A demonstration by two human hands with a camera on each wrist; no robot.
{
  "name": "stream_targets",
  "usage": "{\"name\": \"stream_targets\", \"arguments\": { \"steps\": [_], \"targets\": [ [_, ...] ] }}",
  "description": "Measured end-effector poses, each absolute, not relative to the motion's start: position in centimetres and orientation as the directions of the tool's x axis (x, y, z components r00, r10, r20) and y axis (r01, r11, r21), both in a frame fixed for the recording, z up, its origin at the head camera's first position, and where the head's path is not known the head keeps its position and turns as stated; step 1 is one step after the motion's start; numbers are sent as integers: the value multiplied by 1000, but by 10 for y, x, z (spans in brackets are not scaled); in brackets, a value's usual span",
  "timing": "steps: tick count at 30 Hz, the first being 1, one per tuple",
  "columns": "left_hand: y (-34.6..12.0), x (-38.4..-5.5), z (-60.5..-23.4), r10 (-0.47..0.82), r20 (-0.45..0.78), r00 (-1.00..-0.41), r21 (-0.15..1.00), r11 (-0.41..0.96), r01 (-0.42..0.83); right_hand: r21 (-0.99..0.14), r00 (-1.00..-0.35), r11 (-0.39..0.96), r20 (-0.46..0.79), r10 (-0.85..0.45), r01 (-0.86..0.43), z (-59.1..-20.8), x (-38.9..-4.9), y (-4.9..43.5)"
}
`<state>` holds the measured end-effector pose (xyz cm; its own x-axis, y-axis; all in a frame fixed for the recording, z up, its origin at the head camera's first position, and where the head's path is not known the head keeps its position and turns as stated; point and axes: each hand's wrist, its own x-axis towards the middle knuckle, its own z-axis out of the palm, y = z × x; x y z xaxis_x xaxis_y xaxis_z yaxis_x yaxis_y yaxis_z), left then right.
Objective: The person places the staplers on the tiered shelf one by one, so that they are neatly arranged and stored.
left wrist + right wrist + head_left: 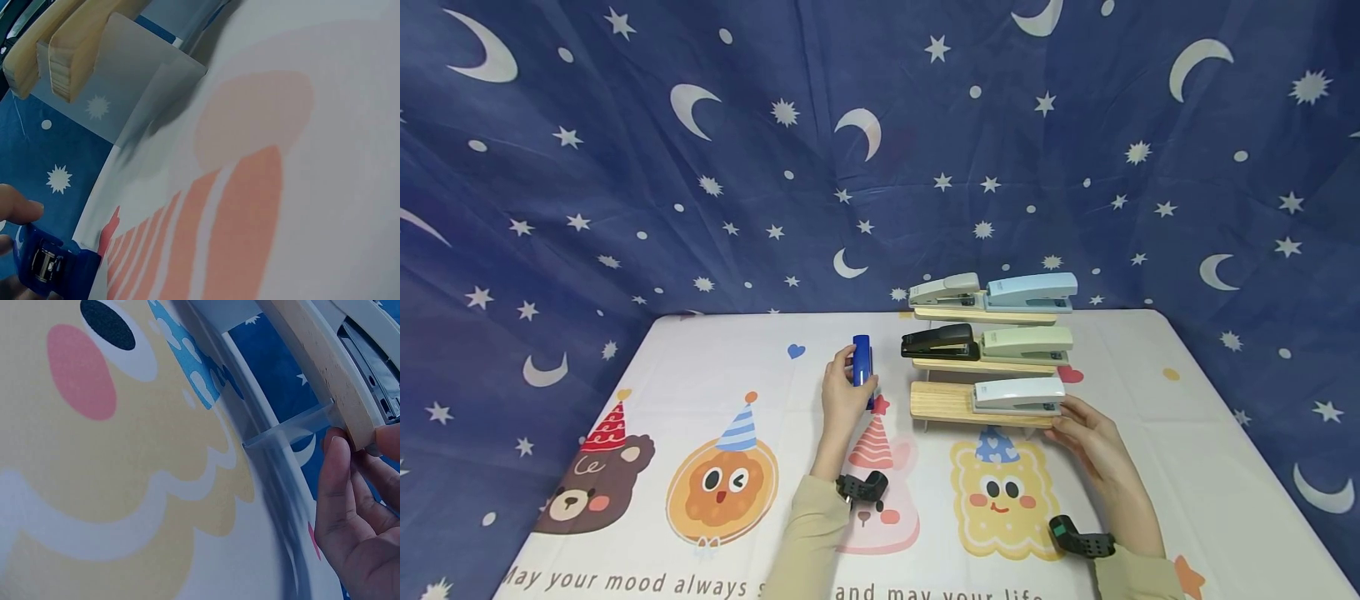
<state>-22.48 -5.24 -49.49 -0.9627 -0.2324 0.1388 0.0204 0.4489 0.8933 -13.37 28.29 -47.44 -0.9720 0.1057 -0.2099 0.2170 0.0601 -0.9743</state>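
Observation:
In the head view my left hand [844, 393] grips a blue stapler [862, 360] at the centre of the table, its long side pointing away from me. The left wrist view shows one end of that stapler between fingertips. To the right stands a three-tier wooden rack [942, 403]. My right hand [1093, 435] pinches the right end of the rack's lowest board, thumb above and fingers below in the right wrist view. A white stapler [1018, 395] sits on that board beside the thumb; the board's left part is bare wood.
On the middle tier lie a black stapler [940, 342] and a pale green stapler [1027, 342]. The top tier carries a grey stapler [944, 290] and a light blue stapler [1032, 291]. A cartoon-printed cloth [737, 350] covers the table; a starry blue curtain [880, 217] hangs behind.

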Motion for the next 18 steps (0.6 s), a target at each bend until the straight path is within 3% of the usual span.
{"name": "stream_targets", "arguments": {
  "steps": [18],
  "targets": [
    [-54, -226, -493, -240, 127, -962, 889, 458, 3, -973, -970, 55, -217, 110, 224, -476, -135, 284]
  ]
}}
